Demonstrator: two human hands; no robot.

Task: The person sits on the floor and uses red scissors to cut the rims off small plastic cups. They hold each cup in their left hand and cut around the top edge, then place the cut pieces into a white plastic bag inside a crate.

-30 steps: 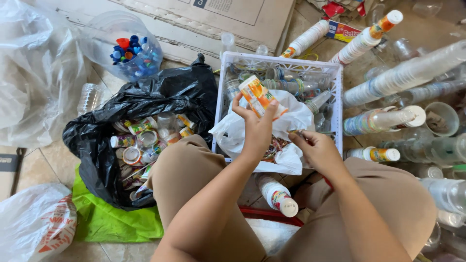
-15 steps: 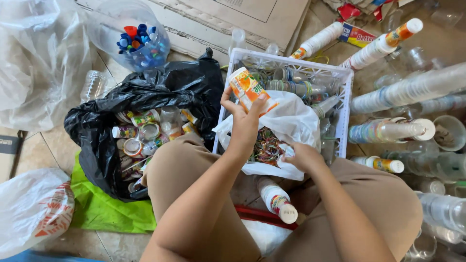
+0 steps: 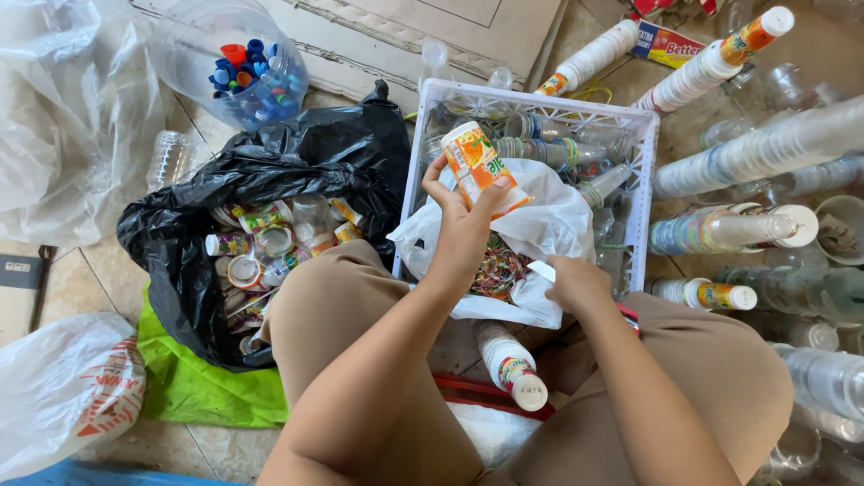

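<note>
At the far left I see a clear plastic bag (image 3: 72, 117) on the floor, and beyond it a transparent container of coloured bottle caps (image 3: 247, 67). Next comes a black rubbish bag (image 3: 270, 180), open and full of small plastic cups, lying on a green bag (image 3: 198, 391).

My left hand (image 3: 463, 225) is raised over a white plastic crate (image 3: 643, 180). Its fingers (image 3: 436, 175) are wrapped around an orange-printed plastic cup (image 3: 477, 166), which tilts above the crate's near half, thumb on one side and the other fingers on the opposite side.

Just under that cup a white plastic bag (image 3: 549, 220) sits in the crate, holding a tangle of colourful strips (image 3: 499, 270). My right hand (image 3: 576, 283) rests at this bag's near edge, fingers curled tight on a small white piece; I cannot tell exactly what it is.

Between my knees lies a stack of nested cups (image 3: 513, 364). To the right, long stacks of clear cups (image 3: 756, 153) lie across the floor.
</note>
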